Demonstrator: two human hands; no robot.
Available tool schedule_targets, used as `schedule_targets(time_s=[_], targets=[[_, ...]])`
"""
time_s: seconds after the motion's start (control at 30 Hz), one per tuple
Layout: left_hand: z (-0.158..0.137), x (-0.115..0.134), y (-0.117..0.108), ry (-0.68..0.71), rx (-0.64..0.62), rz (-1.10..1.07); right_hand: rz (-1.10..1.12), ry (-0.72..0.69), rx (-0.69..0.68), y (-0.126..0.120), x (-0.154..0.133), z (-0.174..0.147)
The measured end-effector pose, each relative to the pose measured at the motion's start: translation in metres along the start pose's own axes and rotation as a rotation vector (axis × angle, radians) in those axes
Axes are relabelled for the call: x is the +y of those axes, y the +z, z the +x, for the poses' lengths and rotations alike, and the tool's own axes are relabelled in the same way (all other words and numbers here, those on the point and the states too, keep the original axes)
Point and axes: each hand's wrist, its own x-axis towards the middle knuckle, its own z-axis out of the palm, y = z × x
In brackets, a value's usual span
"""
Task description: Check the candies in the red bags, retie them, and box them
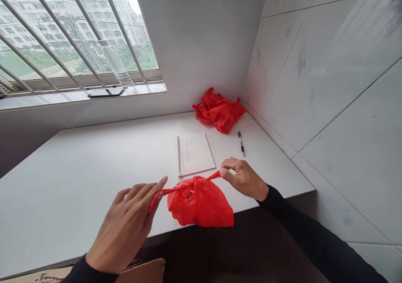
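A red plastic bag [204, 205] sits at the front edge of the white table, its top twisted into a knot. Its two handles stretch out sideways from the knot. My left hand [132, 216] grips the left handle between thumb and fingers, the other fingers extended. Pinched in my right hand [240, 176] is the end of the right handle. What the bag contains is hidden. Just behind it lies a notebook [196, 155] with writing on its page.
More crumpled red plastic bags [220, 111] lie in the back corner, near a black pen [241, 144]. A clear water bottle [117, 67] and a phone [105, 92] rest on the sill by the barred window. Below the table edge is a cardboard box [144, 271]. Tiled wall [339, 107] bounds the right.
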Motion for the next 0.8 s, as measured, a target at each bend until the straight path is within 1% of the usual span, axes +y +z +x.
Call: schedule_targets(time_s=[0.07, 0.1, 0.17, 0.27, 0.33, 0.37, 0.4, 0.47, 0.53, 0.6, 0.67, 0.73, 0.8], targets=[[-0.013, -0.011, 0.002, -0.083, -0.075, 0.006, 0.039, 0.104, 0.011, -0.001, 0.02, -0.006], [-0.016, -0.013, 0.002, -0.125, -0.094, -0.027, 0.082, 0.136, 0.017, 0.0, 0.027, -0.008], [-0.014, -0.008, 0.001, -0.198, -0.111, -0.165, 0.169, 0.133, 0.047, 0.004, 0.033, -0.01], [0.0, 0.012, -0.003, -0.293, -0.131, -0.43, 0.273, 0.075, 0.072, 0.012, 0.022, -0.009], [0.009, 0.027, -0.005, -0.342, -0.139, -0.528, 0.394, 0.072, 0.057, 0.015, 0.011, -0.007], [0.012, 0.032, -0.005, -0.356, -0.14, -0.546, 0.5, 0.096, 0.04, 0.016, 0.006, -0.006], [0.013, 0.036, -0.004, -0.358, -0.139, -0.541, 0.638, 0.144, 0.025, 0.016, 0.002, -0.006], [0.009, 0.035, 0.001, -0.319, -0.137, -0.475, 0.941, 0.299, 0.009, 0.014, -0.001, -0.004], [0.001, 0.027, 0.006, -0.256, -0.165, -0.367, 1.155, 0.458, 0.054, 0.012, 0.003, -0.002], [-0.007, 0.017, 0.011, -0.223, -0.22, -0.272, 1.225, 0.55, 0.12, 0.012, 0.011, 0.0], [-0.009, 0.013, 0.012, -0.24, -0.245, -0.234, 1.232, 0.571, 0.153, 0.014, 0.018, 0.001], [-0.007, 0.022, 0.012, -0.221, -0.197, -0.246, 1.237, 0.554, 0.161, 0.018, 0.017, -0.001], [-0.001, 0.044, 0.012, -0.108, -0.123, -0.261, 1.23, 0.528, 0.185, 0.019, 0.01, -0.008]])
